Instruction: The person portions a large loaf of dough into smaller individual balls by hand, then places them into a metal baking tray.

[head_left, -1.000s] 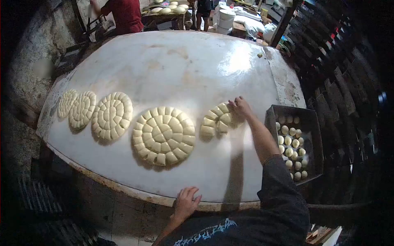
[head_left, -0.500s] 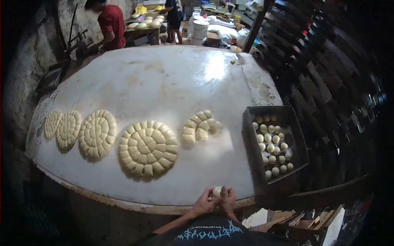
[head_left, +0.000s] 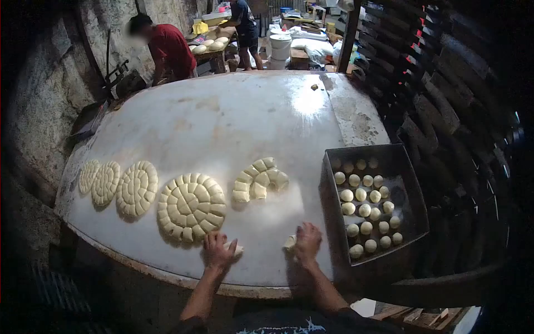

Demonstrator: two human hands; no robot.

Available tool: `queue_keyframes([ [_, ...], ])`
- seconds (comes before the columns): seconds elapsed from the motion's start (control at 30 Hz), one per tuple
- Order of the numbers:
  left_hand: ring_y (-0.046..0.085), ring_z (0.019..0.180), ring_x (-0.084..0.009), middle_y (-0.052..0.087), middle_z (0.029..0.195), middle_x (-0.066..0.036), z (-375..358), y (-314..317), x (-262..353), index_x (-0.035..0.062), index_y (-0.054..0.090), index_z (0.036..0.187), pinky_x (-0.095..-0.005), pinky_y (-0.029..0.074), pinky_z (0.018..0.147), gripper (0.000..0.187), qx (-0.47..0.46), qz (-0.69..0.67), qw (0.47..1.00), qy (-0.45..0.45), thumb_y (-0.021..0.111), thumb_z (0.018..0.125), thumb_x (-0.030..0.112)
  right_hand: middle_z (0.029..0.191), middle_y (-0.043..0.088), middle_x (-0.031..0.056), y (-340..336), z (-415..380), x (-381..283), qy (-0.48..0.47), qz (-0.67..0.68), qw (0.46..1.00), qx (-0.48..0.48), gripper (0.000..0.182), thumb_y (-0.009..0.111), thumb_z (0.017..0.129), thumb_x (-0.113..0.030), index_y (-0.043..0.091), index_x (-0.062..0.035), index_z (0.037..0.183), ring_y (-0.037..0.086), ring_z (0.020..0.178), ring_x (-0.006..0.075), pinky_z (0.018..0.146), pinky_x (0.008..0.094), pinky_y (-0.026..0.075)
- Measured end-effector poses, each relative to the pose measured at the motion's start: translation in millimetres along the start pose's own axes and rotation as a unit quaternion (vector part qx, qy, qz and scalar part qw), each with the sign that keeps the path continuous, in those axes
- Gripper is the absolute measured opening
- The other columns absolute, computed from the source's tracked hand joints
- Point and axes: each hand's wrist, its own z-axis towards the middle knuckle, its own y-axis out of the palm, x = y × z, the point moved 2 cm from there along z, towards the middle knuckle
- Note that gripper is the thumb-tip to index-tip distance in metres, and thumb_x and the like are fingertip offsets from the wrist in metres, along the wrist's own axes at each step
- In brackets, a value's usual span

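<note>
My left hand (head_left: 219, 249) is on the tabletop just below the largest dough disc (head_left: 192, 207), fingers curled and thumb out, with a small piece of dough (head_left: 238, 250) against it. My right hand (head_left: 308, 241) is farther right, its fingers bent over a second small piece of dough (head_left: 290, 242) whose left end shows. The palms hide the rest of both pieces. Above and between my hands lies a curved, segmented strip of dough (head_left: 245, 187). To the right stands a dark metal tray (head_left: 418, 206) with rows of round dough balls (head_left: 364, 210).
Several scored dough discs (head_left: 137, 188) line the left of the pale worktable (head_left: 183, 131). At its far left corner a person in a red shirt (head_left: 172, 49) bends over; another person (head_left: 245, 30) stands farther back. White buckets (head_left: 280, 45) stand behind the table.
My hands were together at the table's front edge, around a small lump of dough. Now they are apart and farther forward on the tabletop, each at its own piece. The view has shifted slightly.
</note>
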Motion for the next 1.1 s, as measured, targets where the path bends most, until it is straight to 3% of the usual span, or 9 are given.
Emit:
queue_keyframes([
  [0.27, 0.05, 0.087, -0.0291, 0.056, 0.087, -0.011, -40, 16, -2, 0.0087, 0.06, 0.077, -0.0435, 0.037, 0.075, 0.012, -0.124, -0.038, 0.96, 0.249, 0.063, 0.072, 0.019, 0.098, 0.053, 0.0158, -31, -77, 42, -0.08, 0.148, 0.841, -0.515, 0.013, 0.053, 0.079, -0.018, 0.056, -0.0064, 0.085, 0.05, 0.098, 0.0307, 0.081, 0.0426, 0.039],
  [0.3, 0.05, 0.087, -0.028, 0.056, 0.088, -0.011, -31, 10, -16, 0.0085, 0.059, 0.076, -0.0434, 0.037, 0.076, 0.012, -0.149, -0.018, 0.957, 0.25, 0.063, 0.071, 0.019, 0.089, 0.052, 0.0135, -53, -48, 15, -0.135, -0.13, 0.905, -0.382, 0.013, 0.052, 0.084, -0.018, 0.054, -0.0055, 0.083, 0.049, 0.09, 0.0292, 0.077, 0.0403, 0.039],
  [0.33, 0.05, 0.087, -0.028, 0.056, 0.088, -0.011, -23, 11, -7, 0.0085, 0.059, 0.076, -0.0434, 0.037, 0.076, 0.012, -0.169, -0.022, 0.949, 0.267, 0.063, 0.071, 0.019, 0.079, 0.048, 0.0125, -18, -49, 18, 0.02, 0.114, 0.99, -0.082, 0.011, 0.054, 0.082, -0.016, 0.051, -0.0053, 0.081, 0.048, 0.083, 0.0289, 0.075, 0.0406, 0.038],
  [0.4, 0.05, 0.086, -0.0317, 0.055, 0.088, -0.012, 22, 24, 46, 0.0087, 0.059, 0.078, -0.0455, 0.037, 0.076, 0.013, -0.078, -0.159, 0.974, 0.144, 0.063, 0.071, 0.019, 0.083, 0.049, 0.0129, 29, -16, 4, 0.145, 0.316, 0.937, -0.027, 0.013, 0.058, 0.077, -0.014, 0.051, -0.005, 0.082, 0.047, 0.085, 0.0294, 0.076, 0.0416, 0.038],
  [0.6, 0.05, 0.091, -0.0348, 0.056, 0.095, -0.012, -13, 19, -15, 0.0083, 0.059, 0.088, -0.0466, 0.037, 0.081, 0.014, -0.211, -0.081, 0.89, 0.396, 0.054, 0.078, 0.017, 0.085, 0.051, 0.0137, -51, -94, 22, -0.178, 0.124, 0.938, -0.271, 0.012, 0.058, 0.077, -0.014, 0.051, -0.005, 0.083, 0.047, 0.085, 0.0323, 0.075, 0.0425, 0.038],
  [0.7, 0.047, 0.102, -0.0297, 0.053, 0.106, -0.01, 10, 44, -25, 0.0083, 0.053, 0.106, -0.0414, 0.038, 0.086, 0.024, -0.334, 0.175, 0.887, 0.266, 0.048, 0.083, 0.017, 0.094, 0.051, 0.0165, -45, -23, 5, -0.078, 0.013, 0.992, -0.094, 0.018, 0.056, 0.077, -0.013, 0.055, -0.0061, 0.094, 0.048, 0.088, 0.034, 0.075, 0.0453, 0.039],
  [0.93, 0.051, 0.1, -0.0273, 0.057, 0.102, -0.01, -14, 48, -28, 0.0139, 0.063, 0.09, -0.0411, 0.041, 0.086, 0.022, -0.188, -0.115, 0.88, 0.421, 0.061, 0.068, 0.014, 0.082, 0.054, 0.0169, -52, -81, 3, -0.244, 0.13, 0.95, -0.147, 0.011, 0.057, 0.076, -0.013, 0.054, -0.0041, 0.081, 0.049, 0.081, 0.0341, 0.072, 0.0447, 0.04],
  [1.03, 0.052, 0.089, -0.0305, 0.057, 0.088, -0.011, 36, 53, -2, 0.0109, 0.062, 0.084, -0.0431, 0.04, 0.079, 0.014, -0.084, -0.216, 0.962, 0.144, 0.058, 0.071, 0.015, 0.082, 0.055, 0.0158, -32, -61, 0, -0.165, 0.108, 0.969, -0.151, 0.013, 0.058, 0.076, -0.014, 0.054, -0.0034, 0.081, 0.05, 0.084, 0.0338, 0.073, 0.0449, 0.04],
  [1.1, 0.051, 0.086, -0.031, 0.056, 0.086, -0.011, 46, 60, 35, 0.0098, 0.06, 0.082, -0.043, 0.04, 0.077, 0.012, -0.129, -0.158, 0.955, 0.215, 0.058, 0.072, 0.016, 0.082, 0.055, 0.0147, -7, -34, 2, -0.085, 0.081, 0.984, -0.135, 0.015, 0.059, 0.076, -0.016, 0.054, -0.0028, 0.081, 0.051, 0.087, 0.0335, 0.074, 0.045, 0.04],
])
